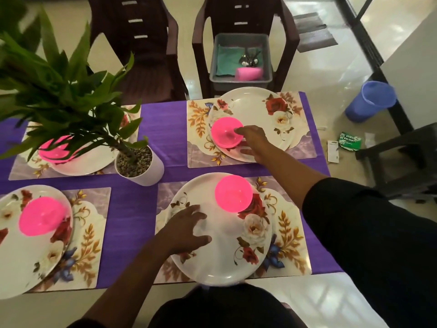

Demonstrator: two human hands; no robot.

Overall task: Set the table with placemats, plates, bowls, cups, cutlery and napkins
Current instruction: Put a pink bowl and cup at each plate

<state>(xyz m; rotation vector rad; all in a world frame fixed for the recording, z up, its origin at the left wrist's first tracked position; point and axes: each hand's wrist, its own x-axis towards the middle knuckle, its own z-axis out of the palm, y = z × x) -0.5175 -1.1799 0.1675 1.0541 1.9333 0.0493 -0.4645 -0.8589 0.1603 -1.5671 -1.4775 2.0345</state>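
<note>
Several floral placemats lie on a purple cloth (163, 129), each with a white flowered plate and a pink bowl. My right hand (251, 140) reaches to the far right setting and grips the rim of its pink bowl (224, 132), which sits on the far right plate (267, 114). My left hand (189, 227) rests with spread fingers on the near right plate (224, 263), beside that plate's pink bowl (233, 193). Another plate with a pink bowl (41, 216) sits near left. The far left bowl (55, 150) is partly hidden by leaves.
A potted plant (139, 164) stands mid-table. On a dark chair behind the table sits a grey tub (241, 79) with a green napkin (228, 60), spoons (249, 60) and a pink cup (249, 73). A blue bucket (371, 100) and litter lie on the floor at the right.
</note>
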